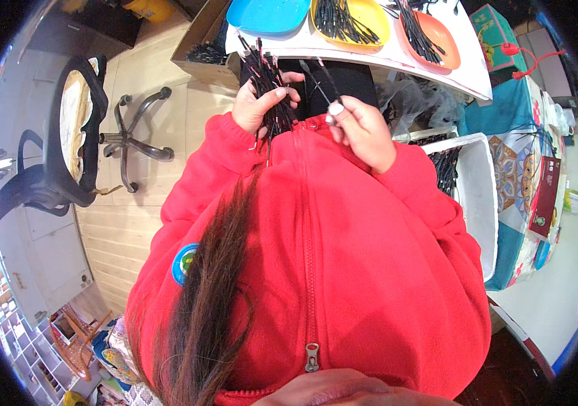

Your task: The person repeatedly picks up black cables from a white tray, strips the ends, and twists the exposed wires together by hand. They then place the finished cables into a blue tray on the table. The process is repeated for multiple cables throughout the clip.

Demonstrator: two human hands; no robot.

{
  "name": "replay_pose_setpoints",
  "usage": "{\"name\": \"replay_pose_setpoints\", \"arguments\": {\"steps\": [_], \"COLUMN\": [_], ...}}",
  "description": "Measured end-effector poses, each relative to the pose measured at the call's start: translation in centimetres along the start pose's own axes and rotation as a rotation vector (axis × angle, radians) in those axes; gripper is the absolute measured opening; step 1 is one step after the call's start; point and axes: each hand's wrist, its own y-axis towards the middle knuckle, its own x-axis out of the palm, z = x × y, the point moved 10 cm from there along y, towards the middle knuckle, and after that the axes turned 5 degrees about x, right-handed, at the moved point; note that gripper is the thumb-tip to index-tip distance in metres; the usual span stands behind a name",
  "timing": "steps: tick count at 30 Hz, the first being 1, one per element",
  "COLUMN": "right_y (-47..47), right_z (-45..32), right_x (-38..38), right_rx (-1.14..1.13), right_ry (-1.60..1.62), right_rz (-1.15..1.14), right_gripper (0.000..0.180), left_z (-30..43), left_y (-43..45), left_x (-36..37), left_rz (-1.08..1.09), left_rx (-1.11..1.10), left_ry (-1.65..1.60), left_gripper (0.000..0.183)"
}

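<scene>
My left hand [263, 104] holds a thick bundle of thin black cables [267, 81] with light and reddish ends, upright over my lap. To its right, my right hand [362, 127] pinches a few thin black cables [322, 86] between thumb and fingers; a white covering sits on the thumb tip. The two hands are apart. On the white table ahead stand a blue tray [267, 15], a yellow tray [381, 33] with black cables in it and an orange tray [446, 38] with more black cables.
A cardboard box [187, 53] with dark cables stands at the table's left end. On my right is a white foam box [484, 203] holding cables, beside a table with a patterned cloth [510, 243]. A black-framed office chair [57, 127] is on the left.
</scene>
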Motion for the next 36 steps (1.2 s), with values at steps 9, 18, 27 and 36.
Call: {"name": "replay_pose_setpoints", "arguments": {"steps": [9, 18, 27, 36], "right_y": [1.4, 5.1, 6.3, 6.9], "right_z": [-2.5, -2.6, -1.8, -2.6], "right_x": [0.1, -2.5, 4.3, 4.2], "right_rx": [0.08, -0.06, -0.714, -0.754], "right_ry": [0.029, -0.128, -1.444, -1.609], "right_rz": [-0.213, -0.094, -0.157, -0.257], "right_gripper": [0.03, 0.027, 0.023, 0.007], "left_z": [1.4, 0.1, -1.5, -1.5], "left_y": [-0.1, -0.3, -1.0, -1.3], "left_x": [3.5, -1.2, -2.8, -2.3], "left_rz": [-0.166, 0.072, 0.136, 0.089], "left_rx": [0.144, 0.062, -0.028, -0.076], "left_ry": [0.169, 0.042, -0.14, -0.081], "left_gripper": [0.031, 0.055, 0.053, 0.026]}}
